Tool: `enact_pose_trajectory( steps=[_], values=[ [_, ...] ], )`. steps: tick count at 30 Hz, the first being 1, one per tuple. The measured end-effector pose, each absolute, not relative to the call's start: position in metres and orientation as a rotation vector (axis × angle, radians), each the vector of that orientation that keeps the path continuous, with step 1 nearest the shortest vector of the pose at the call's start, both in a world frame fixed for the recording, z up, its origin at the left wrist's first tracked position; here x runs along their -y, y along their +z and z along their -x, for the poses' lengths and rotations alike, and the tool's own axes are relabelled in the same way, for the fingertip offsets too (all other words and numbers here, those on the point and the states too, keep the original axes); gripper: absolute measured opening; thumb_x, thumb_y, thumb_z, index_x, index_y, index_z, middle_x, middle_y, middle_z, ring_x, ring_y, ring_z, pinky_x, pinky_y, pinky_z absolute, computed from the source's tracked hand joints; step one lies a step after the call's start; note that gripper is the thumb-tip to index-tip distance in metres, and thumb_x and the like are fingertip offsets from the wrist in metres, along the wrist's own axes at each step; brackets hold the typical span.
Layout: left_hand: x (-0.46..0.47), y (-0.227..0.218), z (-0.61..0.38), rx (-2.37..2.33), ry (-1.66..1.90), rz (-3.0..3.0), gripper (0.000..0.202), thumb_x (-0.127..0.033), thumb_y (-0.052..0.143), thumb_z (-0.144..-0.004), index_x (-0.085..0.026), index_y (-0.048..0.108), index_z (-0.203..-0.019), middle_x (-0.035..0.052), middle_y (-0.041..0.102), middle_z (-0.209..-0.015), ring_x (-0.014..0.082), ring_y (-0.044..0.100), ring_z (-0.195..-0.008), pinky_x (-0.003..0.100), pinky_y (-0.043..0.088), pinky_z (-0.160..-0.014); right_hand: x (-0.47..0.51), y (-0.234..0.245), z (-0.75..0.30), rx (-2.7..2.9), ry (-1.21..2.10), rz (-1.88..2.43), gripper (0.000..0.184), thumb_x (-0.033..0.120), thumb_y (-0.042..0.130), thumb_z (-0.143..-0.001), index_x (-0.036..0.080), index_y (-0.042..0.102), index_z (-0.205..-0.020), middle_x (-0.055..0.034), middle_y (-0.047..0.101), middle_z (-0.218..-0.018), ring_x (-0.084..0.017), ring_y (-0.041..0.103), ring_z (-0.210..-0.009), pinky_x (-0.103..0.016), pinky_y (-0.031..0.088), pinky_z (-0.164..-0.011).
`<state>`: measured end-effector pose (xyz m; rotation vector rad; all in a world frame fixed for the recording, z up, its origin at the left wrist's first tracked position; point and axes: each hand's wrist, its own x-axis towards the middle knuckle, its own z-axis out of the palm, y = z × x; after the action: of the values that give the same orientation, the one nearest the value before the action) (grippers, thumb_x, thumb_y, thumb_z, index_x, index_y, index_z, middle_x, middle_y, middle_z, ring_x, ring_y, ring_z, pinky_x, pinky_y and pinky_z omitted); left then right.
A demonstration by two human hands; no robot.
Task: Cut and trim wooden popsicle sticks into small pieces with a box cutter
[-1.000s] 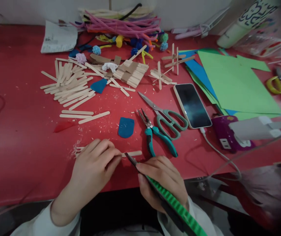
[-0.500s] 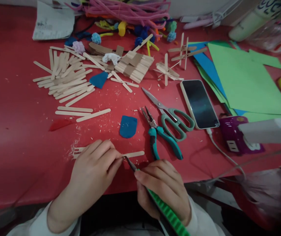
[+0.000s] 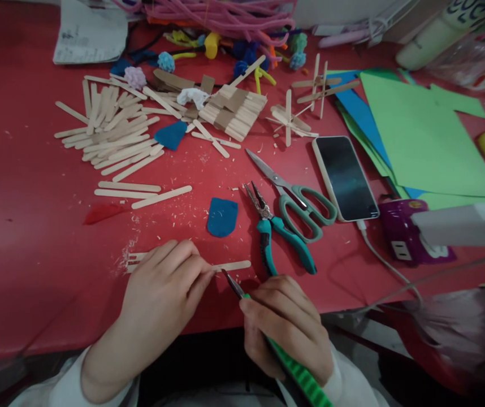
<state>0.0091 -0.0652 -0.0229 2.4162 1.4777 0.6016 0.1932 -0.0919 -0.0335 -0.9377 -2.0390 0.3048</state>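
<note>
The person's left hand (image 3: 164, 282) pinches a wooden stick (image 3: 236, 265) down near the front edge of the red table (image 3: 34, 254), thumb and forefinger pressed together on it. The stick is slim, flat and pale, of bare wood. Its free part comes out from the fingertips and runs right, almost level, to a rounded end; the part beneath the hand is hidden. On the other side of that hand, pale wooden strips (image 3: 134, 261) with squared ends and a narrow gap between them poke out; whether they belong to the same stick cannot be told.

The right hand (image 3: 287, 325) is wrapped firmly around a craft knife (image 3: 299, 370), its body ribbed bright green above and black along the side. The thin, dark blade (image 3: 233, 284) slants up and to the left, its tip at the stick's lower edge, just beside the left fingertips. Whether it touches the wood is too small to make out.

Fine pale shavings (image 3: 129, 249) lie around the left hand. Beyond the stick are a blue piece (image 3: 222, 217) with a rounded lower edge, teal-handled pliers (image 3: 264, 212) with parted jaws, and grey-green scissors (image 3: 280, 183).
</note>
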Motion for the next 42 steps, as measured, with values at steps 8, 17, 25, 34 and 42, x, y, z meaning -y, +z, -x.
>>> enact_pose_trajectory(
  steps=[8,17,25,34,42],
  values=[
    [0.066,-0.024,-0.009,-1.482,0.611,-2.377,0.022,-0.019,0.051,-0.086,-0.016,0.057,-0.065,0.0006,0.054,-0.065,0.0137,0.049,-0.061,0.028,0.039,-0.057,0.092,-0.035,-0.194,2.013,0.378,0.959,0.025,-0.001,0.055,-0.068,0.01,0.057,-0.09,-0.0077,0.06,-0.067,-0.015,0.051,-0.063,-0.032,0.048,-0.053],
    [0.065,-0.024,-0.009,-1.471,0.589,-2.399,0.022,-0.017,0.05,-0.085,-0.016,0.055,-0.064,0.0006,0.054,-0.065,0.0133,0.048,-0.06,0.028,0.038,-0.056,0.091,-0.032,-0.191,1.945,0.425,1.009,0.03,-0.005,0.053,-0.065,0.012,0.055,-0.09,-0.0066,0.06,-0.064,-0.014,0.051,-0.058,-0.031,0.046,-0.051],
    [0.065,-0.024,-0.009,-1.468,0.61,-2.402,0.024,-0.018,0.048,-0.087,-0.016,0.058,-0.065,0.0007,0.054,-0.064,0.0136,0.049,-0.061,0.027,0.039,-0.057,0.089,-0.019,-0.185,1.994,0.385,1.138,0.025,-0.001,0.052,-0.07,0.014,0.055,-0.089,-0.0058,0.061,-0.065,-0.015,0.053,-0.06,-0.03,0.047,-0.052],
    [0.065,-0.026,-0.007,-1.458,0.609,-2.411,0.023,-0.018,0.047,-0.088,-0.017,0.059,-0.068,0.0002,0.057,-0.067,0.0131,0.05,-0.063,0.027,0.04,-0.058,0.08,-0.012,-0.182,2.002,0.448,1.157,0.019,0.0,0.05,-0.074,0.015,0.056,-0.084,-0.0028,0.06,-0.06,-0.014,0.054,-0.055,-0.028,0.047,-0.051],
    [0.078,-0.019,-0.007,-1.522,0.615,-2.541,0.024,-0.007,0.044,-0.085,-0.017,0.063,-0.097,0.0042,0.065,-0.089,0.0177,0.055,-0.08,0.033,0.046,-0.073,0.083,-0.006,-0.203,1.986,0.576,1.192,0.026,0.006,0.056,-0.076,0.019,0.057,-0.098,-0.0006,0.064,-0.07,-0.012,0.059,-0.06,-0.023,0.05,-0.057]
  ],
)
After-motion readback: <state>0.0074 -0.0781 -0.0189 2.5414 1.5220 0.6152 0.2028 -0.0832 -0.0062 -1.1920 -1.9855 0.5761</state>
